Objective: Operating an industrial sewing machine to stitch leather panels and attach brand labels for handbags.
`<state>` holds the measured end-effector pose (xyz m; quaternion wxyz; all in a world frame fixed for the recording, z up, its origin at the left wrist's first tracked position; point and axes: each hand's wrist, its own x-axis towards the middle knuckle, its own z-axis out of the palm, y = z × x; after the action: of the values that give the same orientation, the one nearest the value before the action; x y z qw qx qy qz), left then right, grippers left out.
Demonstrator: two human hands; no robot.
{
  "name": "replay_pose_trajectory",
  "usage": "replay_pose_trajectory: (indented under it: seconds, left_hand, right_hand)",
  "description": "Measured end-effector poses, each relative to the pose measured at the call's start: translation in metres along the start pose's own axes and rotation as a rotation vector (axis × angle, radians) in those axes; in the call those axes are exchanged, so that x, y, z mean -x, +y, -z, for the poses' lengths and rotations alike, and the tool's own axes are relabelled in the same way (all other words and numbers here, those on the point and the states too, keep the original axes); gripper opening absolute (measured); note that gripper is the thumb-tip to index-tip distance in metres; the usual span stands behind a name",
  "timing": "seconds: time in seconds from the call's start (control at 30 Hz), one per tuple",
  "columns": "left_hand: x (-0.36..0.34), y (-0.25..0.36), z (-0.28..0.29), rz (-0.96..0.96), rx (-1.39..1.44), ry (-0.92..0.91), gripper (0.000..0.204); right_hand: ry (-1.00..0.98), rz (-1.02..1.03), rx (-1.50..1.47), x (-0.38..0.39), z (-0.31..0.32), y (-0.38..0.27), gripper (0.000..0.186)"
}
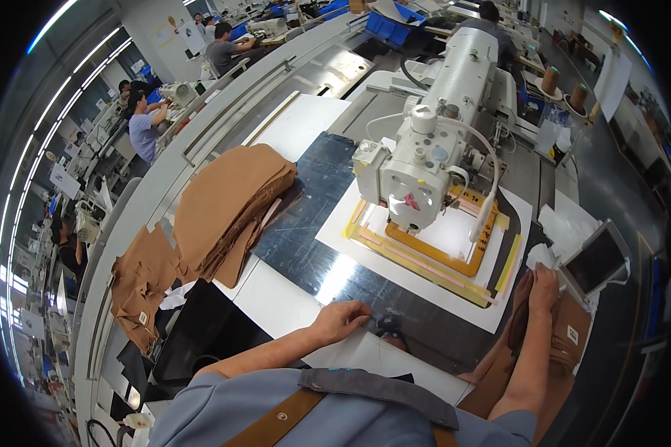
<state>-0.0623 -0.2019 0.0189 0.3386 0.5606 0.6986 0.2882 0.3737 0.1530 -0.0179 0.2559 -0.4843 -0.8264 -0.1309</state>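
Observation:
My left hand (pixel 341 320) rests at the near edge of the steel plate (pixel 291 231), fingers loosely curled together with nothing visible in them. On the right, my right hand (pixel 542 281) grips brown pieces (pixel 520 322) beside crumpled white paper. Ahead stands a large white sewing machine (pixel 432 141) over a yellow frame (pixel 432 253) on a white sheet (pixel 484 313). A tall stack of brown cut pieces (pixel 231 201) lies to the left, beside looser brown scraps (pixel 145 276). Another brown stack (pixel 566 335) with a white label is right of my right forearm.
A black panel (pixel 201 331) lies at the near left and a dark-screened device (pixel 589 261) at the right. Thread cones (pixel 550 80) stand at the back right. Several co-workers (pixel 145 127) sit at machines beyond the rail, near blue bins (pixel 388 26).

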Motion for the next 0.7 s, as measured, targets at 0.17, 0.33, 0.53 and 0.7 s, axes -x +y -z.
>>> replay_pose_trajectory:
  seconds: [0.17,0.33,0.53,0.7]
  left_hand:
    - [-0.002,0.007,0.000,-0.027,-0.041,-0.041,0.018]
    - [0.003,0.005,-0.002,-0.051,-0.021,-0.043,0.017]
    - [-0.035,-0.002,-0.023,0.069,0.421,-0.022,0.027]
    - [-0.094,0.042,-0.036,0.299,0.888,-0.153,0.053]
  right_hand:
    - [-0.052,-0.117,-0.062,0.003,0.002,-0.002,0.017]
    - [0.054,-0.249,-0.161,0.007,0.012,-0.010,0.012]
    - [0.180,-0.100,-0.415,0.013,0.040,-0.086,0.010]
    - [0.089,0.103,-0.593,0.022,0.049,-0.222,0.007]
